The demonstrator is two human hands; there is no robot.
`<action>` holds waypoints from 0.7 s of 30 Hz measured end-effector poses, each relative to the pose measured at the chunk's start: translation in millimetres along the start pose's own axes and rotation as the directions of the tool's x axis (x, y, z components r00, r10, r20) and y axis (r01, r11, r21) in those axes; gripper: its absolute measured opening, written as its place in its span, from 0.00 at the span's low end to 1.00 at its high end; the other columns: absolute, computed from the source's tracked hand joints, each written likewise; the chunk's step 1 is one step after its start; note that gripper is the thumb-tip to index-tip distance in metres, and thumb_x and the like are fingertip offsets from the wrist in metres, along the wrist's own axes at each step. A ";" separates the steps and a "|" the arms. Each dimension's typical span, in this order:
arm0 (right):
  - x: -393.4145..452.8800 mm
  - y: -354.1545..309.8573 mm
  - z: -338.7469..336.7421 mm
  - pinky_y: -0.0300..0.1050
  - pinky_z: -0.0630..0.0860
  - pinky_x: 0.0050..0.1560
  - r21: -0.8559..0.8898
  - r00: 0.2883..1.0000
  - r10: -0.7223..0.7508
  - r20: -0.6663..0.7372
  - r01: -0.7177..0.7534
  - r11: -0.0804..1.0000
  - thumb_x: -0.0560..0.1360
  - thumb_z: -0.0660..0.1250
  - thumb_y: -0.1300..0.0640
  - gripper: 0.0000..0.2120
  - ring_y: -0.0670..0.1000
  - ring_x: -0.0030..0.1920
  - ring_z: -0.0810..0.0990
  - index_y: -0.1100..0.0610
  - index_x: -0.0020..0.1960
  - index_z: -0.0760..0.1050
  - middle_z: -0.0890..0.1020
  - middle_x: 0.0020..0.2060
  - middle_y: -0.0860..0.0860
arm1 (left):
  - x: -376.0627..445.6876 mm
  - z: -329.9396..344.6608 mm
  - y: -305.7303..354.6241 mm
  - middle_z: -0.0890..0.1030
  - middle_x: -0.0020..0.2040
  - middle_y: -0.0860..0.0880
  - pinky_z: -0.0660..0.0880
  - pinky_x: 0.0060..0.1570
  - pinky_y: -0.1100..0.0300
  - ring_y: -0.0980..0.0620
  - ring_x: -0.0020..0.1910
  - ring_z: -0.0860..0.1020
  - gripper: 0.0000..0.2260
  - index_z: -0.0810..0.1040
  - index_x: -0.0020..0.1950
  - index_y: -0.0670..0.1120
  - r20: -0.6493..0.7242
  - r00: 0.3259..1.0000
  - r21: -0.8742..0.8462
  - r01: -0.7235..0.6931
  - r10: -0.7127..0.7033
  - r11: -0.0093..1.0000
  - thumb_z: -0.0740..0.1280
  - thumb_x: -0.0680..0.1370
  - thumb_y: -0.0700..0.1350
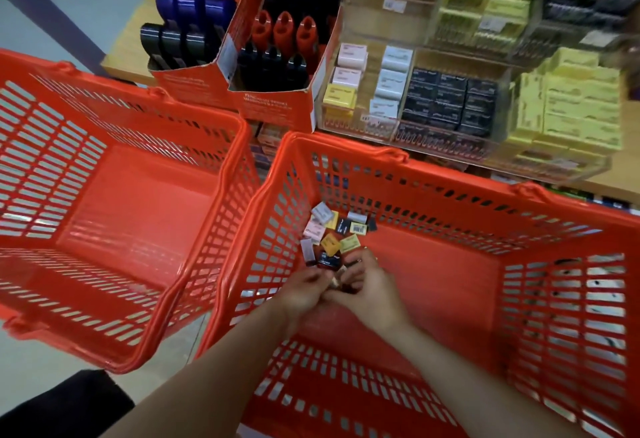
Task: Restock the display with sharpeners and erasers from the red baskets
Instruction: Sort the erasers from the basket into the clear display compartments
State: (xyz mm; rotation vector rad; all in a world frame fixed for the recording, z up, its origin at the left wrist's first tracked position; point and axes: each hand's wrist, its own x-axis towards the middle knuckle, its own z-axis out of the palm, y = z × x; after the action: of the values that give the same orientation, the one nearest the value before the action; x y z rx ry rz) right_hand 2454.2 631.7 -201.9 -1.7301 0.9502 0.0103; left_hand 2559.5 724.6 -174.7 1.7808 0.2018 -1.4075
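Observation:
Both my hands reach into the right red basket. A small heap of erasers in black, yellow, pink and white wrappers lies in its far left corner. My left hand and my right hand meet just below the heap, their fingers curled round a few small erasers held between them. How many each hand holds is hidden. The left red basket has nothing in it. The clear display on the shelf ahead holds rows of pink, white, yellow and black erasers.
Two orange cardboard boxes of black, blue and red items stand on the wooden shelf, left of the display. Further stacks of yellow and black boxes fill the right side. A lower shelf of goods shows behind the baskets.

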 end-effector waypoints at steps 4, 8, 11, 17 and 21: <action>13.6 25.1 -24.6 0.46 0.68 0.63 -0.479 0.992 -0.114 0.057 0.127 0.869 0.63 0.80 0.46 0.31 0.52 0.64 0.70 0.48 0.62 0.73 0.71 0.61 0.48 | 4.8 -8.7 -3.3 0.79 0.38 0.44 0.73 0.34 0.62 0.52 0.34 0.75 0.08 0.81 0.45 0.42 -0.084 0.996 -0.037 0.020 -0.023 0.999 0.64 0.81 0.38; 31.5 35.5 -23.5 0.55 0.58 0.71 -0.731 0.951 -0.136 0.278 0.301 0.612 0.65 0.76 0.39 0.42 0.57 0.73 0.54 0.40 0.74 0.59 0.54 0.74 0.54 | 9.1 -6.5 -0.3 0.80 0.37 0.45 0.76 0.33 0.62 0.51 0.34 0.77 0.06 0.81 0.43 0.41 -0.125 0.974 -0.206 0.160 -0.188 0.965 0.66 0.78 0.37; 41.7 36.8 -18.1 0.52 0.62 0.68 -0.777 0.934 -0.155 0.322 0.354 0.520 0.68 0.75 0.43 0.42 0.57 0.70 0.59 0.37 0.75 0.57 0.57 0.72 0.54 | 15.4 -7.5 0.5 0.80 0.37 0.45 0.76 0.35 0.60 0.51 0.33 0.77 0.07 0.79 0.42 0.42 -0.136 0.961 -0.282 0.195 -0.240 0.940 0.65 0.79 0.39; 31.7 50.7 -17.6 0.47 0.68 0.61 -0.784 0.955 -0.178 0.237 0.296 0.545 0.76 0.68 0.53 0.24 0.54 0.64 0.70 0.47 0.71 0.67 0.70 0.63 0.49 | 21.2 -9.2 -3.6 0.80 0.31 0.48 0.74 0.37 0.59 0.51 0.32 0.76 0.07 0.78 0.39 0.42 -0.139 0.951 -0.268 0.230 -0.274 0.935 0.67 0.77 0.38; 23.9 58.3 -23.8 0.48 0.72 0.61 -0.673 0.984 -0.101 0.150 0.176 0.718 0.76 0.69 0.51 0.17 0.54 0.63 0.72 0.54 0.63 0.74 0.71 0.61 0.51 | 18.9 -7.2 -6.4 0.81 0.36 0.46 0.77 0.49 0.54 0.50 0.37 0.77 0.07 0.79 0.41 0.42 -0.145 0.952 -0.257 0.226 -0.269 0.940 0.67 0.78 0.40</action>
State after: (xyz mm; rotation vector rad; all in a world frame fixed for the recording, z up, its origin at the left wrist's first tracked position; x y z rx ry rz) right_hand 2425.5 594.4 -250.1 -2.4609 0.7766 0.4011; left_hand 2567.7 726.9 -194.1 1.7218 0.6846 -1.3303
